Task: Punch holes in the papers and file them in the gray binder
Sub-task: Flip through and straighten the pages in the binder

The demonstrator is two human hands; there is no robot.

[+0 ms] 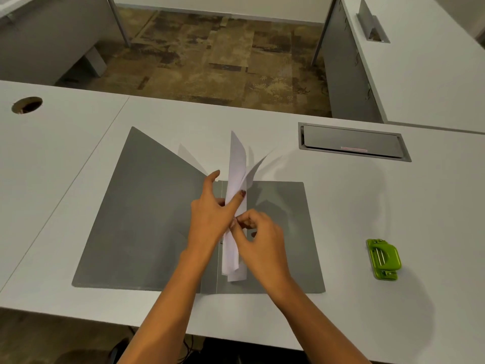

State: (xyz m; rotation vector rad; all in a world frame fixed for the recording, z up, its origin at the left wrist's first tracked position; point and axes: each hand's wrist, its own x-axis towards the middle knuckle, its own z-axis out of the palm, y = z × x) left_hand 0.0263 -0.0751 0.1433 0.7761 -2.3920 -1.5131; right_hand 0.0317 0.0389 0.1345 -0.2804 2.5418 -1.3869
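Observation:
The gray binder (136,219) lies open flat on the white desk (367,206). A small stack of white papers (237,179) stands on edge along its spine, the upper sheets fanning to the right. My left hand (210,216) holds the papers from the left, its fingers laid against them. On the right side, my right hand (258,232) pinches at the papers near the spine with curled fingertips. What lies under the fingertips is hidden. The green hole punch (383,259) sits on the desk to the right, apart from both hands.
A closed gray cable hatch (353,141) is set into the desk behind the binder on the right. A round cable hole (27,104) is at the far left. Another desk (433,74) joins on the right.

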